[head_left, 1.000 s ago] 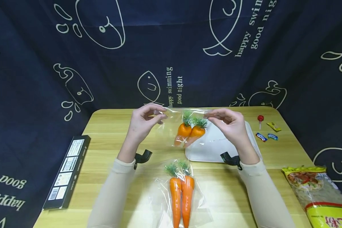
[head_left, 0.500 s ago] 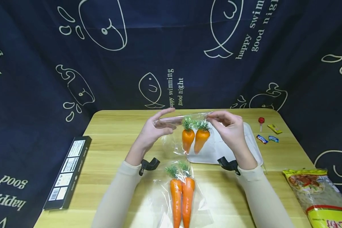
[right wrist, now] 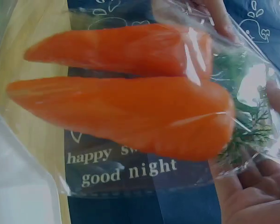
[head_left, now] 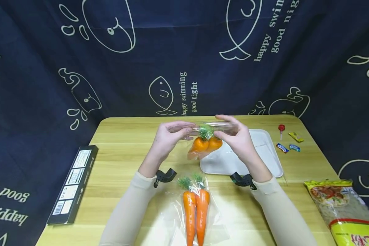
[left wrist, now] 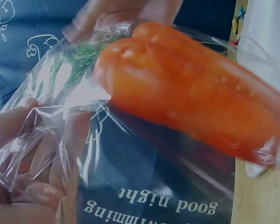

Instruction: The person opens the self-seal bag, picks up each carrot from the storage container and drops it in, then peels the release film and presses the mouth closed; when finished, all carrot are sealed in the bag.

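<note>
A clear plastic bag (right wrist: 130,184) with two orange carrots (head_left: 199,145) in it hangs above the table between both hands. Green leafy tops (right wrist: 252,126) sit at the bag's upper end, near the fingers. At the left side, my left hand (head_left: 171,138) pinches the bag's upper part, and crumpled film covers some of its fingers in the left wrist view. My right hand (head_left: 238,140) holds the other upper side, thumb in front and fingers behind the film. A second clear bag (head_left: 219,225) with two carrots (head_left: 189,208) lies nearer on the table.
Behind the right hand lies a white tray (head_left: 267,150). A red lollipop (head_left: 281,127) and several wrapped candies (head_left: 295,137) are right of it. A noodle packet (head_left: 350,208) lies front right, a black box (head_left: 73,184) at the left edge. Dark printed cloth (head_left: 184,51) hangs behind.
Both hands have come closer together along the bag's top, the right one moving left. The bag's upper end is now gathered narrower, and the carrots in it have swung and crowded together.
</note>
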`<state>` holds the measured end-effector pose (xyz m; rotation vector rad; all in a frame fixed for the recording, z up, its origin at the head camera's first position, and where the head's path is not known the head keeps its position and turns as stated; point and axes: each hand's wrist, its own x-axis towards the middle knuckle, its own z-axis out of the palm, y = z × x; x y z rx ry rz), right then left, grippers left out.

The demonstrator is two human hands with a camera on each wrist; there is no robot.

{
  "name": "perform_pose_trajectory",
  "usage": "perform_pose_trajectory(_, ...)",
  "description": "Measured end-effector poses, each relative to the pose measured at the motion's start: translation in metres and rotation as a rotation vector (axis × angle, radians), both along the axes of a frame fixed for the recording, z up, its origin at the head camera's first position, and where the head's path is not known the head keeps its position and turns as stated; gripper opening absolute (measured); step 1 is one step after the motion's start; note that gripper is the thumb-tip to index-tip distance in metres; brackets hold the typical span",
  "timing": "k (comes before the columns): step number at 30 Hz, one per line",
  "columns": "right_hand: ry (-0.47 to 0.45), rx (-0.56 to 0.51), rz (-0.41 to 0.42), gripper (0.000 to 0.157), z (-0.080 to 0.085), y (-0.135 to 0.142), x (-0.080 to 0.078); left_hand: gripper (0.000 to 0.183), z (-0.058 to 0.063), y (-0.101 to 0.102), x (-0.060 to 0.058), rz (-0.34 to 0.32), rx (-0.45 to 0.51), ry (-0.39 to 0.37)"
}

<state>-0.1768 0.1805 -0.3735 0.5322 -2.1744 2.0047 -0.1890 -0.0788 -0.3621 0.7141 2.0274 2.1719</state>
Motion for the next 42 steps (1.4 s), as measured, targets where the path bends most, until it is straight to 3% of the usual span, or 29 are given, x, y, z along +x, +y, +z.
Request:
perform_pose_trajectory(2,-0.037,0.075,-0.074,0.043,0.0,0.002,0.002,0.025,0.001,-0.002,0.0,-0.015,-0.036,0.018)
perform_pose_trajectory(5,-0.041,0.102,-0.098,0.033,0.002,0.008,0.007,0.023,0.005,-0.007,0.0,-0.019,-0.123,0.069)
perform_pose_trajectory(9,0.054,0.169,-0.109,0.026,0.013,0.021,0.019,0.021,0.016,-0.008,0.002,0.012,-0.234,0.165)
perform_pose_trajectory(13,0.173,0.215,-0.141,0.021,0.034,0.039,0.032,0.02,0.031,-0.002,0.013,0.059,-0.303,0.264)
perform_pose_trajectory(16,0.154,0.165,-0.135,0.021,0.045,0.054,0.042,0.02,0.041,0.008,0.022,0.021,-0.297,0.211)
perform_pose_trajectory(19,0.021,0.12,-0.109,0.021,0.046,0.068,0.049,0.021,0.044,0.02,0.027,-0.076,-0.274,0.031)
perform_pose_trajectory(23,-0.207,0.129,-0.053,0.017,0.027,0.086,0.048,0.022,0.027,0.035,0.024,-0.166,-0.297,-0.19)
perform_pose_trajectory(27,-0.396,0.178,0.018,0.015,-0.014,0.103,0.047,0.012,-0.011,0.05,0.016,-0.249,-0.367,-0.331)
perform_pose_trajectory(30,-0.522,0.188,0.079,0.019,-0.046,0.112,0.048,0.008,-0.04,0.06,0.013,-0.302,-0.474,-0.367)
perform_pose_trajectory(33,-0.575,0.204,0.1,0.029,-0.071,0.118,0.048,0.009,-0.057,0.069,0.012,-0.286,-0.684,-0.252)
perform_pose_trajectory(36,-0.58,0.278,0.069,0.042,-0.086,0.121,0.046,0.016,-0.068,0.077,0.011,-0.206,-0.957,-0.018)
perform_pose_trajectory(39,-0.579,0.38,0.033,0.052,-0.091,0.12,0.043,0.027,-0.074,0.086,0.011,-0.134,-1.184,0.18)
perform_pose_trajectory(42,-0.557,0.5,-0.009,0.059,-0.089,0.115,0.042,0.035,-0.077,0.089,0.013,-0.104,-1.308,0.285)
